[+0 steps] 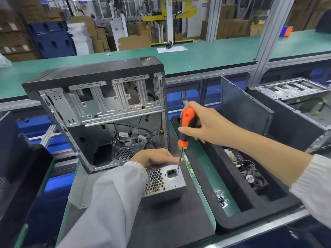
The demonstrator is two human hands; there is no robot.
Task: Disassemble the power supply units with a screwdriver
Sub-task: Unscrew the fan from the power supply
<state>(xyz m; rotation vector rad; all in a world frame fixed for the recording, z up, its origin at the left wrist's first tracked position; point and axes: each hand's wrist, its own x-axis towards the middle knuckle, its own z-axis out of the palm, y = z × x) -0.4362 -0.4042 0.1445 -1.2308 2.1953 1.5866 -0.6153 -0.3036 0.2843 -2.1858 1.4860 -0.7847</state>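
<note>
Setting: factory assembly line, green bench (pixel 206 56) running across the back, cardboard boxes stacked behind at 11 to 1 o'clock.
Work surface: black mat (pixel 161 221) at 6 o'clock, power supply sits on it.
PC case: gutted tower chassis (pixel 100 111) at 10 o'clock, side open toward camera, drive cage bare, loose cables low inside.
Left hand: left hand (pixel 155 157) lies flat-fingered on top of the unit, pressing it down, fingers straight, index tip near the driver shaft.
Power supply: grey power supply unit (pixel 164 181) dead centre, just in front of the chassis, rear face toward camera with honeycomb vent and mains socket.
Screwdriver: orange-black screwdriver (pixel 185 129) nearly upright, tilted slightly, tip down at a screw just right of the socket.
Right hand: right hand (pixel 206 126) wrapped round the handle, thumb across the front.
Foam tray: black foam tray (pixel 223 222) at 4 o'clock, bag of screws in one slot, cooler fan with heatsink in the next.
Second case: another stripped chassis (pixel 295 104) at 2 o'clock.
Risk slip: tilted shaft likely to cam out and strip the head; tip would skid toward the left index finger.
Risk shift: unit held only by palm pressure, so torque could twist it on the mat.
Risk loss: freed screw may roll off the unit, maybe into the vent.
</note>
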